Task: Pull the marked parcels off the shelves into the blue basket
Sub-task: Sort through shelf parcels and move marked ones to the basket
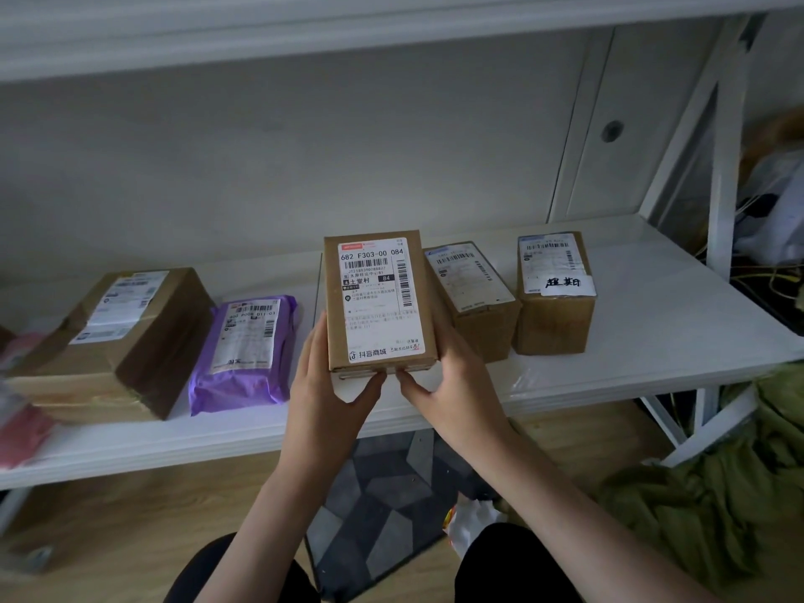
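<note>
Head view, left to right: left hand (324, 385) and right hand (452, 380) clasp the flat brown parcel (378, 302) by its sides, thumbs at its near end, over the shelf (652, 341) edge. No handwritten tag shows; the tagged box (554, 293) sits at 3 o'clock. Best check the label before pulling; basket unseen.

A flat brown labelled parcel (379, 300) held tilted above the white shelf (652, 332).
</note>
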Motion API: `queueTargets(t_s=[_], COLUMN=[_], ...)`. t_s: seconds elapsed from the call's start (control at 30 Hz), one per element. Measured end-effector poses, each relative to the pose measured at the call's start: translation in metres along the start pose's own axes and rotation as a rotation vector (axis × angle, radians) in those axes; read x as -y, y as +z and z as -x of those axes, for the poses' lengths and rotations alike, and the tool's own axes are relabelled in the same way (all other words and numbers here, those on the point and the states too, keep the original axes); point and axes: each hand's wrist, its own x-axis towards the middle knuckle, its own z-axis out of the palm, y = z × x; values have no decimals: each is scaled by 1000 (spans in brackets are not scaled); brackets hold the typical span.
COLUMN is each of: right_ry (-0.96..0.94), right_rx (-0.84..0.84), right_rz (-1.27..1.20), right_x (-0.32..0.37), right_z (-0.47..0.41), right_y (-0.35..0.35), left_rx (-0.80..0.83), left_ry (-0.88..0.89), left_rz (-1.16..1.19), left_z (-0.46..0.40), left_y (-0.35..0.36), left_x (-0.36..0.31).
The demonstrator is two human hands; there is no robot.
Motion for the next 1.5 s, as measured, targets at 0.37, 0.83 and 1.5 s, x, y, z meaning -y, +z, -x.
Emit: queueTargets(t_s=[0.37,0.83,1.5], right_ry=[159,217,297], right_rx=[229,463,13], right_rz=[22,202,254], right_x=[-11,0,-77], right_z=[-9,-37,6], right_y=[22,29,-86], left_rx=[29,-229,304], left_ry=[-171,168,-243], left_rz=[80,-7,224], left_z=[1,26,-30], left_y=[-3,-4,114], left_x=[38,21,-23])
